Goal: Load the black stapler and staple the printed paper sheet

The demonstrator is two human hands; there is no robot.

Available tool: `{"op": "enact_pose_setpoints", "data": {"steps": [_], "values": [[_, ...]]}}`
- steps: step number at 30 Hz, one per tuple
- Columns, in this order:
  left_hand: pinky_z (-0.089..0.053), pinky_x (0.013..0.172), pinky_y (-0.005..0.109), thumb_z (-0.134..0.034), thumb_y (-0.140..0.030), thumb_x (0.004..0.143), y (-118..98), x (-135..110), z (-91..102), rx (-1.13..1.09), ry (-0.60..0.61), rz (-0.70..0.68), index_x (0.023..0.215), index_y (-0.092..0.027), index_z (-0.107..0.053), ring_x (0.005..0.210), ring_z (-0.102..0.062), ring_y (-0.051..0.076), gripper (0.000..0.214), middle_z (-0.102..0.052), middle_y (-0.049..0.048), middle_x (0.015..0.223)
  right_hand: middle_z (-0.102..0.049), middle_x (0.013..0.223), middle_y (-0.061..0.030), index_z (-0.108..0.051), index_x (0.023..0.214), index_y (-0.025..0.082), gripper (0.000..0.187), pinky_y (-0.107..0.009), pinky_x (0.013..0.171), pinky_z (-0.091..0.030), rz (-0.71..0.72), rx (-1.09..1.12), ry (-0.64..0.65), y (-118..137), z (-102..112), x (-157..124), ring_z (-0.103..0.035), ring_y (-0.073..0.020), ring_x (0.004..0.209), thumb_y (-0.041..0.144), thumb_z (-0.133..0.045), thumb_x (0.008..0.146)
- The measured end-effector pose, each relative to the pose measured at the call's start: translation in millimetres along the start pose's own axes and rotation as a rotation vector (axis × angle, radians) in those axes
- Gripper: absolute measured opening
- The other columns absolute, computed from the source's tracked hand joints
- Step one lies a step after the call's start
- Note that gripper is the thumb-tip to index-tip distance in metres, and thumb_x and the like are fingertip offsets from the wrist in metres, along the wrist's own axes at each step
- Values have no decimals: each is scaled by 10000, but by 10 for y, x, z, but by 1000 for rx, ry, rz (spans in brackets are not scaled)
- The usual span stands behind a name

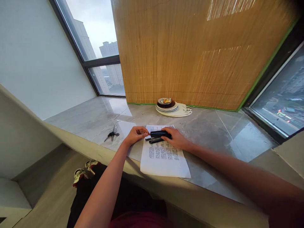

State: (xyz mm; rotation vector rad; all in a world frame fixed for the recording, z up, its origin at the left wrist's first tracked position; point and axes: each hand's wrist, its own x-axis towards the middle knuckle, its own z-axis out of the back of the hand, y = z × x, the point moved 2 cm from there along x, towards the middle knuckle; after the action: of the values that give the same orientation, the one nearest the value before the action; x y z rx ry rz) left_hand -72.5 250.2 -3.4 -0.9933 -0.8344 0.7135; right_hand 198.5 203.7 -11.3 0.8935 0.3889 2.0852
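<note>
A black stapler (158,134) is spread apart over a printed sheet of paper (163,164), its top arm lifted from the metal rail and base. My right hand (174,137) wraps round the stapler's right end and grips it. At the stapler's left end is my left hand (137,134), its thumb and fingers pinched together close to the tip. Whatever lies between those fingertips is too small to make out. Lines of dark text cover the paper, which reaches the ledge's front edge.
On the grey tiled ledge (204,126), a bunch of keys (112,134) lies to the left. Stacked plates (167,108) sit at the back on an oval white board (186,110), before a bamboo blind (166,57). Windows stand at both sides.
</note>
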Motion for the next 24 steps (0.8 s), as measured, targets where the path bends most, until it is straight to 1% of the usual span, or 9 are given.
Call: {"op": "enact_pose_setpoints", "data": {"steps": [3,5,8,10,14,17,20,24], "values": [[-435,625,250,-894,-461,749,24,1,10,-3,6,-14,875,-154,-800,688,-609,143,345,-739,62,823,-729,1097,-88,-660,1169,209,221,-403,934,-507,-2,-2,7,-8,-5,3,-665,-261,1019,286,-670,962],[-429,633,252,-918,-437,721,31,7,12,-2,13,-24,842,-157,-793,682,-585,134,329,-720,51,821,-730,1106,-90,-656,1170,209,221,-402,932,-506,2,-5,10,-18,-10,5,-666,-261,1023,290,-669,965],[-395,600,243,-957,-401,658,20,19,3,3,39,-34,784,-155,-780,634,-521,110,328,-673,25,761,-731,1124,-93,-656,1174,214,223,-398,921,-507,10,-12,5,-38,-18,5,-666,-261,1027,302,-669,970],[-379,581,239,-968,-386,633,1,19,-8,9,56,-40,750,-156,-778,632,-507,110,321,-645,18,741,-731,1125,-91,-657,1176,217,226,-392,912,-506,12,-16,3,-51,-21,3,-663,-259,1025,307,-675,969],[-384,571,238,-948,-376,671,-46,-11,-28,32,67,-54,725,-170,-804,694,-545,135,257,-620,31,765,-727,1133,-90,-660,1182,221,231,-381,907,-501,13,-17,5,-59,-21,2,-657,-253,1027,308,-677,969],[-405,579,244,-934,-371,701,-62,-45,-39,46,83,-51,747,-183,-833,737,-584,157,218,-650,55,798,-728,1124,-91,-666,1177,217,235,-374,885,-497,-4,-22,-2,-64,-20,5,-656,-247,991,307,-688,960],[-451,634,268,-930,-375,713,-56,-58,-44,43,101,-54,783,-195,-854,772,-625,175,207,-699,77,833,-732,1090,-89,-671,1166,208,242,-371,858,-495,-17,-21,-3,-71,-22,12,-654,-243,949,311,-702,949],[-498,738,306,-925,-385,726,-40,-48,-43,31,105,-61,850,-213,-869,825,-661,193,219,-741,91,900,-731,1069,-75,-667,1166,214,243,-364,865,-491,-15,-14,7,-62,-16,20,-654,-238,958,303,-707,943]]}}
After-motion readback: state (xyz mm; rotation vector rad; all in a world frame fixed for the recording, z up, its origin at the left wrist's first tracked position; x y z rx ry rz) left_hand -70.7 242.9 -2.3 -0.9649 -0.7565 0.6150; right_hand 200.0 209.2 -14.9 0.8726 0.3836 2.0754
